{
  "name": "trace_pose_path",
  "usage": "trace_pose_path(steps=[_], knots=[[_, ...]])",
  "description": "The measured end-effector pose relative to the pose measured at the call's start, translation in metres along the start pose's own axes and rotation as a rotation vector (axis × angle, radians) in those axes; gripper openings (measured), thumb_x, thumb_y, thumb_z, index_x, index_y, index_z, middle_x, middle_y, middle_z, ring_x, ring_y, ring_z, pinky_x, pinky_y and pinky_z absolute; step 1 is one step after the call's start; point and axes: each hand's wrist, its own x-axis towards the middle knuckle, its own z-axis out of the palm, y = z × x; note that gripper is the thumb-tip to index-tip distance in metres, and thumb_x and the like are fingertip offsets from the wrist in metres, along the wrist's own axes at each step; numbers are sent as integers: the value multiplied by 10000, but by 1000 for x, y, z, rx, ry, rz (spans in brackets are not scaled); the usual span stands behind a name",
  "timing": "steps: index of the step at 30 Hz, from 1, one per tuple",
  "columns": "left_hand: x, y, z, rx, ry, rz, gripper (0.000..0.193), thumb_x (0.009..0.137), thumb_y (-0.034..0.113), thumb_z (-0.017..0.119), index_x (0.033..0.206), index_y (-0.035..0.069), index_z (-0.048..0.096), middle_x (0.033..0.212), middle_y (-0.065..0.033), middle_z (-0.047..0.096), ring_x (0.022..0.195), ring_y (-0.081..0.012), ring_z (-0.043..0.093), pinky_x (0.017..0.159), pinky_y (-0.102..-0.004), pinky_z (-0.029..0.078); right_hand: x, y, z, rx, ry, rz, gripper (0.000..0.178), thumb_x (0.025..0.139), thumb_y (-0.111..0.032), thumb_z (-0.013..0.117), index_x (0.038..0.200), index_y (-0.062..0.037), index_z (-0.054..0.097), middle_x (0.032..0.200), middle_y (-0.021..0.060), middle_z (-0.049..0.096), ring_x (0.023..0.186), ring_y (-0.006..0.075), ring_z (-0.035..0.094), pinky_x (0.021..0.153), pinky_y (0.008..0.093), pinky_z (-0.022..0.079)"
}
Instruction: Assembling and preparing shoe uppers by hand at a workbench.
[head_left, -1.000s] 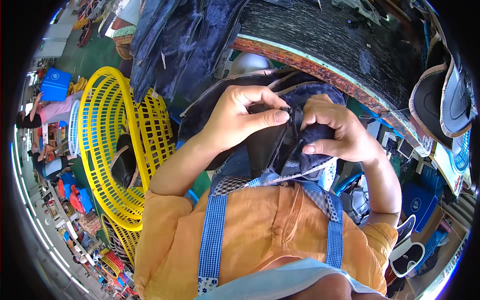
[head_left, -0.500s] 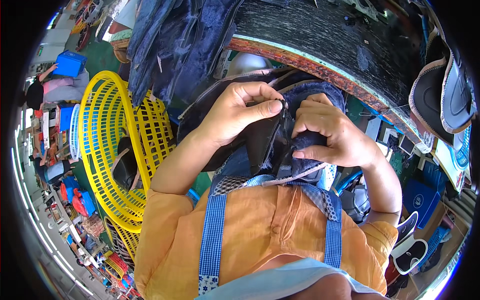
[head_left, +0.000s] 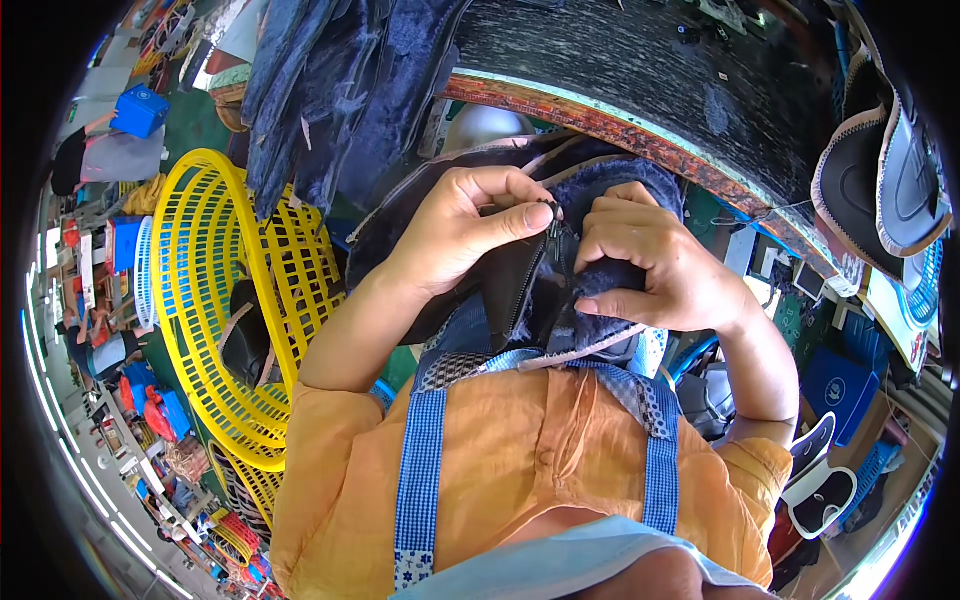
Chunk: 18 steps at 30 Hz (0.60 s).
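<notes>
My left hand (head_left: 475,220) is closed, its thumb and forefinger pinching the upper end of a black zipper (head_left: 527,285). This zipper runs along the edge of a dark, fur-lined boot upper (head_left: 612,280) held close in front of my apron. My right hand (head_left: 665,262) grips the upper from the other side, fingers curled over the furry lining and thumb below. Small metal parts show beside my left fingertips, too small to tell apart. More dark pieces with pale edges (head_left: 520,152) lie beneath and beyond my hands.
A black worktable (head_left: 620,70) with a worn edge stands ahead, and dark blue furry pieces (head_left: 340,100) hang at its left. A yellow basket (head_left: 205,300) stands to my left with a dark piece inside. At far right are stitched black uppers (head_left: 880,190). Other people work at far left.
The whole view has shifted slightly, so hands and upper appear a little further left. Both hands keep the same grip, and the zipper hangs at a slightly different angle.
</notes>
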Motion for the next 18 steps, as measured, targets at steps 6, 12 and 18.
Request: trace_pose_path(steps=[6, 12, 18], knots=[[3, -1, -2, 78, -5, 15, 177, 868, 151, 754, 961, 9, 705, 844, 2, 685, 777, -41, 599, 725, -195, 477, 2, 1, -1, 8, -35, -4, 270, 727, -164, 801, 910, -63, 632, 844, 65, 607, 874, 255, 580, 867, 365, 368], [1, 3, -2, 129, -83, -23, 175, 865, 170, 759, 934, 16, 710, 817, 23, 667, 753, -35, 574, 707, -189, 458, 0, 1, -2, 2, 20, 23, 264, 728, -169, 798, 913, -68, 638, 840, 67, 606, 868, 256, 582, 881, 365, 366], [0, 4, 0, 234, -63, 37, 187, 858, 169, 766, 928, 5, 710, 827, 18, 673, 758, -36, 577, 707, -195, 461, -1, 3, -2, 3, 26, 47, 282, 726, -188, 798, 928, -60, 646, 838, 72, 610, 857, 257, 586, 887, 365, 367]])
